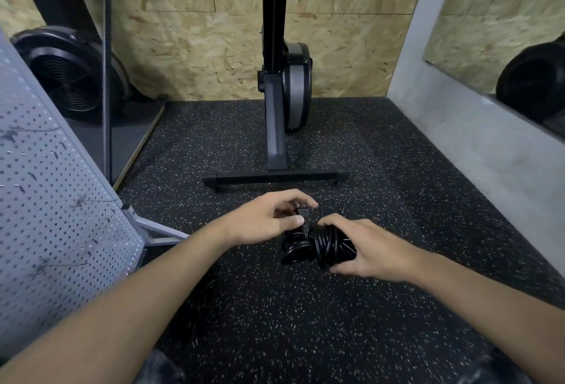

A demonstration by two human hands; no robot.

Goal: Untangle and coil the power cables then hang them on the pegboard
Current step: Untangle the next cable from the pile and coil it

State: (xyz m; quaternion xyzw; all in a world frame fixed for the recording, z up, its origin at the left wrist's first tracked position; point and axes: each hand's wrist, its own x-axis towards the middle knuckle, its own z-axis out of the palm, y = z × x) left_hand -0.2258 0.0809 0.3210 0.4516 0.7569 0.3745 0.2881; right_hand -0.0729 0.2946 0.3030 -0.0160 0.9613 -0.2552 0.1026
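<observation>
Curled round the coiled black power cable point(324, 244), the right hand point(370, 249) holds it above the middle of the speckled rubber floor point(305, 322), long axis left to right. The left hand point(263, 220) pinches its plug point(303, 211), which points rightward. A pegboard point(46, 200) stands at the floor's left edge, with a chipboard wall point(198, 53) behind.

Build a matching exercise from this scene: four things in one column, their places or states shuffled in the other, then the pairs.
Things:
1. black coiled power cable
2. black cable plug
3. grey perforated metal pegboard
4. black flat base bar of the exercise machine

Places or states:
A. stands at the view's left
B. pinched by the left hand
C. gripped by the right hand
D. rests on the speckled black floor beyond both hands

Pairs: 1-C, 2-B, 3-A, 4-D.
</observation>
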